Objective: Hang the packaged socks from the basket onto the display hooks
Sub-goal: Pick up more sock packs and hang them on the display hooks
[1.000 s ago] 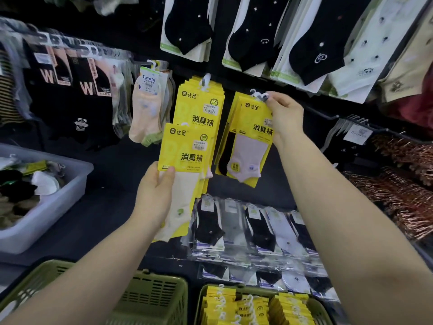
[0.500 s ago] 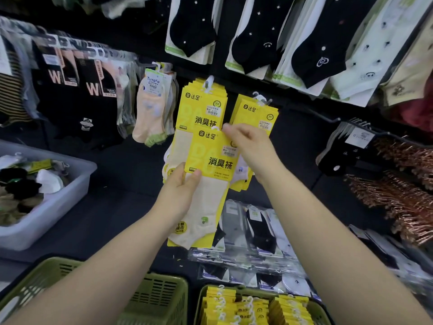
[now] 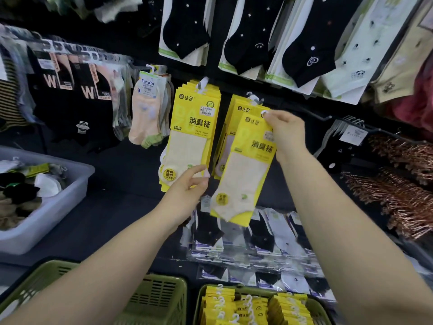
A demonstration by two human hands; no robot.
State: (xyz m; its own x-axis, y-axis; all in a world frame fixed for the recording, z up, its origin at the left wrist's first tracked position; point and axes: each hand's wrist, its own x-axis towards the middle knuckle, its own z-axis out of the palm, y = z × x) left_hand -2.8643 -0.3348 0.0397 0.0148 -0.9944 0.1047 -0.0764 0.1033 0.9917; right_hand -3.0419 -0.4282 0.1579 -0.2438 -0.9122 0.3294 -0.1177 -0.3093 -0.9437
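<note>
My right hand (image 3: pixel 284 134) pinches the white hanger tab of a yellow sock pack (image 3: pixel 246 170), holding it tilted in front of the right-hand stack of yellow packs (image 3: pixel 236 109) that hangs on a display hook (image 3: pixel 254 98). A second yellow stack (image 3: pixel 194 127) hangs on the hook (image 3: pixel 202 84) to its left. My left hand (image 3: pixel 187 191) is below that stack, thumb touching its lower right corner, gripping nothing that I can see. More yellow packs (image 3: pixel 255 306) lie in the green basket (image 3: pixel 202 294) at the bottom.
Another green basket (image 3: pixel 152 299) stands bottom left. A grey bin (image 3: pixel 70 184) of loose socks sits at the left. Clear-bagged socks (image 3: pixel 253 235) lie on the shelf below the hooks. Copper hangers (image 3: pixel 398 195) are piled at the right. Black socks (image 3: pixel 246 36) hang above.
My right hand came off the hung stack, took the pack by its top and lifted it right toward the right hook. My left hand let go of the pack.
</note>
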